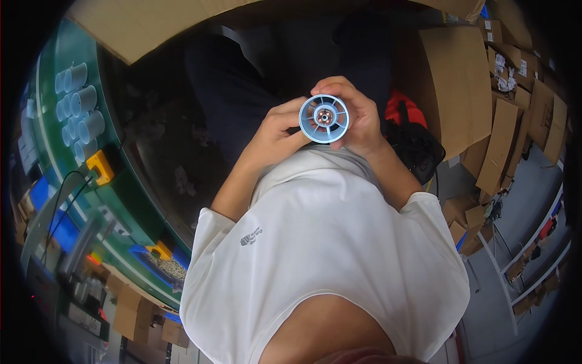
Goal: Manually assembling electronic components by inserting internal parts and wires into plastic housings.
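In front of my waist, both hands hold a light blue round housing (325,117), its spoked end facing up. Thin spokes run from its rim to a hub with copper-coloured parts around a small centre hole. My left hand (281,132) is closed against the left side of the housing. Curled around the right side and over the far rim is my right hand (362,116). The housing's underside and some of my fingertips are hidden.
Several light blue cups or cylinders (85,100) stand on the green bench (130,179) at left, near a yellow bracket (100,168). A blue tray (163,264) of small parts lies nearer. An open cardboard box (454,85) is at right, with stacked cartons (500,142) beyond.
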A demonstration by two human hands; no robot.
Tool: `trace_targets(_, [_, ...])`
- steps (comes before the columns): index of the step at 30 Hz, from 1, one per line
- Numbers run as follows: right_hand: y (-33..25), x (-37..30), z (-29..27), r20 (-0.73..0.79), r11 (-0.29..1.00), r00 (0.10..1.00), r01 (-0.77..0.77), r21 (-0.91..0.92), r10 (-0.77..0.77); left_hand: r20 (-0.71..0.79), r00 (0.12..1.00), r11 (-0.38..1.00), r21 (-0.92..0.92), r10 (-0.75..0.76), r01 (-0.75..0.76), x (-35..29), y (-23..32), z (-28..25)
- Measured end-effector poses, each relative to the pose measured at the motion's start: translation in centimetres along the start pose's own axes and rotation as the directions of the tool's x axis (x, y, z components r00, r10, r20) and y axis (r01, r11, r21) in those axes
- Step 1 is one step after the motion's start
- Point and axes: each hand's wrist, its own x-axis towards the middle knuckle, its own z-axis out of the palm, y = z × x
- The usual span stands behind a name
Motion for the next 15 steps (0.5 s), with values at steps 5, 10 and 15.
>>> trace_targets(5, [-0.7,-0.3,0.7,-0.105,0.991,0.987,-0.116,0.068,0.123,-0.001,1.000,0.999,-0.043,0.011,-0.011,0.0,0.9,0.0])
trace_targets(10, [-0.4,-0.2,0.3,-0.099,0.998,0.994,-0.044,-0.043,0.039,0.020,0.995,0.994,-0.051,0.098,-0.097,0.1,0.8,0.2])
trace_targets(15, [-2.3,0.2,0.6,-0.022,0.940,0.993,0.104,-0.324,-0.118,0.076,0.981,0.970,0.153,0.180,-0.190,0.0,0.1,-0.1])
